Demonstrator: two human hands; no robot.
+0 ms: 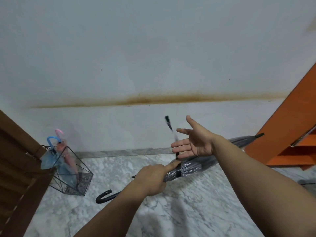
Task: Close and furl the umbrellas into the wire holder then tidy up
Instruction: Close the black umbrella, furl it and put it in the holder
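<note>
A furled dark umbrella [196,166] with a clear cover lies nearly level in front of me, its black hooked handle [104,196] at lower left and its tip at upper right. My left hand [152,178] grips it near the middle, index finger stretched onto the black strap [177,156]. The strap's loose end flies upward, blurred. My right hand [195,142] hovers just above, fingers spread, palm toward the strap. The wire holder [85,168] stands on the floor at left with a blue umbrella [51,151] and a pink umbrella [65,151] in it.
A brown wooden door [17,168] fills the left edge, right beside the holder. An orange shelf unit [290,130] stands at the right against the white wall. The floor is grey marble.
</note>
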